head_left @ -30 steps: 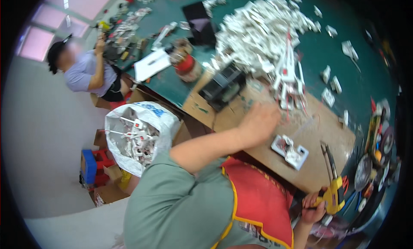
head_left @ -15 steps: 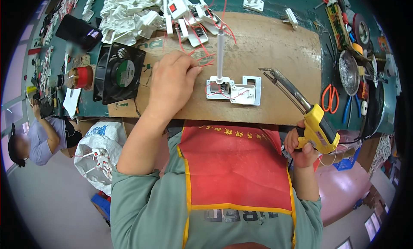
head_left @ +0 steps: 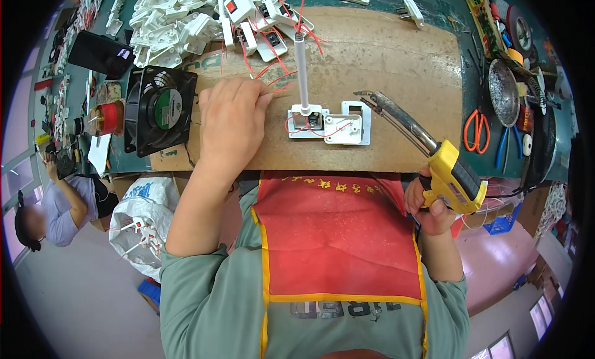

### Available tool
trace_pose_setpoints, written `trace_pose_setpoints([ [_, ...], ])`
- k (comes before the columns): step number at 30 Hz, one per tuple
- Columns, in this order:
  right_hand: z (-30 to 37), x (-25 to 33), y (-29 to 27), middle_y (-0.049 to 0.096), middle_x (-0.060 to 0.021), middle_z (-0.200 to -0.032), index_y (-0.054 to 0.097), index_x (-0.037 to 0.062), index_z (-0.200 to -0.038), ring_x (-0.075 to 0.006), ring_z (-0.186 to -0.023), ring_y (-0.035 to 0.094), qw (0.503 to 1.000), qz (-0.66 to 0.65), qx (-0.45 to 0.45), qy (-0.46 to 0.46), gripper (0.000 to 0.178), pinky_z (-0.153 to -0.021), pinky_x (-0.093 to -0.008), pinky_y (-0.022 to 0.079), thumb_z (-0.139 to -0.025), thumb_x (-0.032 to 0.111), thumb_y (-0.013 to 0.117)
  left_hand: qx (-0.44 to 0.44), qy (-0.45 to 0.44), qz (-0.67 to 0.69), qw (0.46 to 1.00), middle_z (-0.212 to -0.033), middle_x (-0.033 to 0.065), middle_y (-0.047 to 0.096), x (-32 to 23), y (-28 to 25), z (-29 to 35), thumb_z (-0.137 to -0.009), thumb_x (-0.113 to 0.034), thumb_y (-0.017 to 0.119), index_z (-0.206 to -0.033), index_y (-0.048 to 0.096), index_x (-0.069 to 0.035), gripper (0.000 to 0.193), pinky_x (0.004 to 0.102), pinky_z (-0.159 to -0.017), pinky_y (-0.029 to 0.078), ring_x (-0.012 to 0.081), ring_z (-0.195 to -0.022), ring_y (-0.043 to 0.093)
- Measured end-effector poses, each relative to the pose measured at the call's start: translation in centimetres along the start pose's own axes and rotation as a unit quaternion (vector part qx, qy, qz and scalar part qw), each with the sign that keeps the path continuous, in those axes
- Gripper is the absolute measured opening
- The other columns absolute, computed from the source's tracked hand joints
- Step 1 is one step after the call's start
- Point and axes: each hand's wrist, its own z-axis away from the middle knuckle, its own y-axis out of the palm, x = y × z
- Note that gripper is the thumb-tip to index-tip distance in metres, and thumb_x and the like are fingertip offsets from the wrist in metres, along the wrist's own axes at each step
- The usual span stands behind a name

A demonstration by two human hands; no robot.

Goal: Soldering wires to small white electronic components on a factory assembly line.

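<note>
My left hand rests on the brown board, its fingers curled together next to loose red wire ends. The fingertips hide what they hold, if anything. In my right hand is a yellow soldering gun, its long metal tip pointing up and left over the board. Between the hands lies an open white plastic housing, with a red wire looped across its two parts. A white tube stretches from the housing towards the far side, red wires coming out of its end.
White plastic parts and red switches pile up at the far left. A black fan stands left of my left hand. Orange scissors, blue-handled pliers and a metal bowl lie right. Another person sits far left.
The whole view has shifted a little. My left hand has drawn slightly left, away from the tube. The soldering gun stays in my right hand, its tip still beside the housing.
</note>
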Motion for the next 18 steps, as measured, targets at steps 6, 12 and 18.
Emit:
trace_pose_setpoints([
  [6,0.0,-0.2,0.1,0.049,-0.0013,-0.066,0.05,-0.0024,-0.13,-0.0123,-0.049,0.047,1.0,0.016,0.007,0.0,0.075,-0.045,-0.0268,0.042,-0.08,0.044,0.081,0.027,0.027,-0.008,0.999,-0.09,0.0056,0.067,0.6,-0.6,0.2,-0.086,-0.013,0.071,-0.093,0.068,-0.009,0.009,0.0399,-0.08,0.044,0.028,-0.088,0.062],
  [12,0.1,-0.2,0.0,0.049,-0.0013,-0.067,0.05,-0.0022,-0.13,-0.0118,-0.048,0.047,0.999,0.034,0.009,-0.012,0.076,-0.044,-0.0268,0.042,-0.081,0.046,0.08,0.012,0.04,-0.018,0.999,-0.091,0.0061,0.068,1.3,-0.3,0.2,-0.086,-0.012,0.071,-0.096,0.071,-0.01,0.01,0.0398,-0.079,0.046,0.0279,-0.089,0.063],
  [18,0.2,-0.2,0.0,0.049,-0.0009,-0.067,0.05,-0.002,-0.132,-0.0115,-0.049,0.047,0.999,0.044,0.008,-0.009,0.078,-0.045,-0.0264,0.042,-0.08,0.048,0.08,-0.036,0.032,-0.052,0.997,-0.095,0.0068,0.069,1.5,-0.7,0.5,-0.087,-0.011,0.07,-0.098,0.07,-0.009,0.011,0.0399,-0.081,0.047,0.0282,-0.092,0.064],
])
